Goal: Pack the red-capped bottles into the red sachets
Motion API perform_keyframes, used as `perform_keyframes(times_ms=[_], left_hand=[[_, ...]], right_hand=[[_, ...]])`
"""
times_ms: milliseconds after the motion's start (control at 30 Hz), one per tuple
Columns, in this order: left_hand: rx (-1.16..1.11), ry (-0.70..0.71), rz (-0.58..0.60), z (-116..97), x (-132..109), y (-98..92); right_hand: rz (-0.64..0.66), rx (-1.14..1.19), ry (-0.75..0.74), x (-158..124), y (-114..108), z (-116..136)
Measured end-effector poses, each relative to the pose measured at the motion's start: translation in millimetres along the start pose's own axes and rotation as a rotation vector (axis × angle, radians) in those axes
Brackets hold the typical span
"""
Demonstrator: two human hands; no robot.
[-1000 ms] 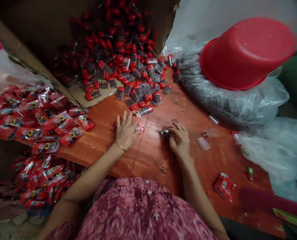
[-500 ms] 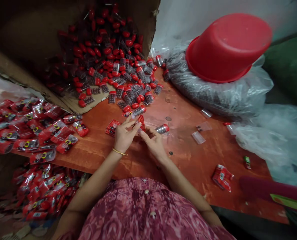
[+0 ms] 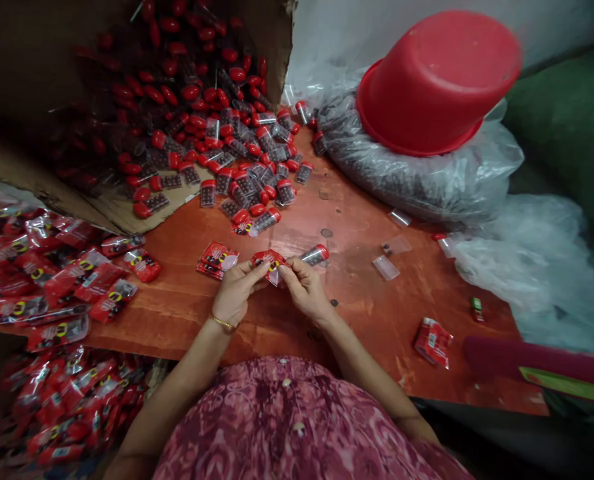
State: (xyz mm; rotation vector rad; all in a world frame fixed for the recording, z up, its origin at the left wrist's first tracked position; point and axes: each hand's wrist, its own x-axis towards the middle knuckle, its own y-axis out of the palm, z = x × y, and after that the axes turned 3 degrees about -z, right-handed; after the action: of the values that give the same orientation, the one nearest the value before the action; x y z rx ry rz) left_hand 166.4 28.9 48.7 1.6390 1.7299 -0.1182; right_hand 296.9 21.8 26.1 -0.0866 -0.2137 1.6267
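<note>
A small red printed packet [image 3: 268,258] with a clear part is pinched between both hands above the table. My left hand [image 3: 235,291] grips its left side, thumb on top. On the other side, my right hand [image 3: 304,285] closes thumb and fingers on its right edge. Beside my left fingers lies a small stack of flat red packets [image 3: 217,258]. A clear container with a red cap and dark balls [image 3: 314,255] rests just beyond my right fingers. Another such container [image 3: 265,221] lies farther back, next to a red printed piece.
A cardboard box [image 3: 37,177] on its side spills many red-capped containers [image 3: 244,183] onto the orange table [image 3: 357,347]. Filled red packets [image 3: 81,273] are heaped left. At right are a red tub [image 3: 441,80] on a plastic bag [image 3: 397,180], clear pieces [image 3: 387,267] and a crumpled packet [image 3: 433,343].
My hands have come down a little toward me, and the red packet now shows plainly between them. The view has shifted, moving the surroundings left in the picture.
</note>
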Motion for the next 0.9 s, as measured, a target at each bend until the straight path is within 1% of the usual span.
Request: perform_keyframes(times_ms=[67,100,200,267,300,367,467,533,567,633,700,733,800,900], left_hand=[[0.004,0.053,-0.040,2,2,1.9],[0.010,0.083,-0.064,2,2,2.4],[0.013,0.165,-0.159,3,4,3.3],[-0.005,0.166,-0.185,3,4,4.4],[-0.019,0.152,-0.180,4,3,5.1],[-0.042,0.117,-0.155,5,2,6.1],[-0.055,0.079,-0.168,6,1,4.8],[-0.064,0.063,-0.191,7,1,2.3],[-0.072,0.058,-0.194,7,2,1.2],[-0.090,0.051,-0.187,7,3,0.2],[-0.100,0.052,-0.186,7,3,1.2],[-0.102,0.055,-0.190,6,3,2.0],[-0.108,0.060,-0.196,5,2,3.5],[-0.138,0.056,-0.189,4,0,2.8]], right_hand=[[-0.024,-0.105,0.013,0,-4,-2],[-0.062,-0.208,0.035,1,-8,-2],[-0.239,-0.657,0.190,7,-22,-6],[-0.312,-0.905,0.266,10,-32,-12],[-0.315,-0.987,0.260,10,-36,-15],[-0.264,-1.089,0.174,5,-44,-22],[-0.161,-1.106,0.032,-10,-55,-31],[-0.162,-1.058,-0.007,-19,-60,-33],[-0.194,-1.043,0.007,-21,-61,-33],[-0.285,-1.067,0.104,-19,-59,-32],[-0.357,-1.135,0.221,-9,-53,-30],[-0.372,-1.164,0.256,-2,-49,-30],[-0.369,-1.176,0.265,10,-43,-30],[-0.296,-1.101,0.183,18,-40,-34]])
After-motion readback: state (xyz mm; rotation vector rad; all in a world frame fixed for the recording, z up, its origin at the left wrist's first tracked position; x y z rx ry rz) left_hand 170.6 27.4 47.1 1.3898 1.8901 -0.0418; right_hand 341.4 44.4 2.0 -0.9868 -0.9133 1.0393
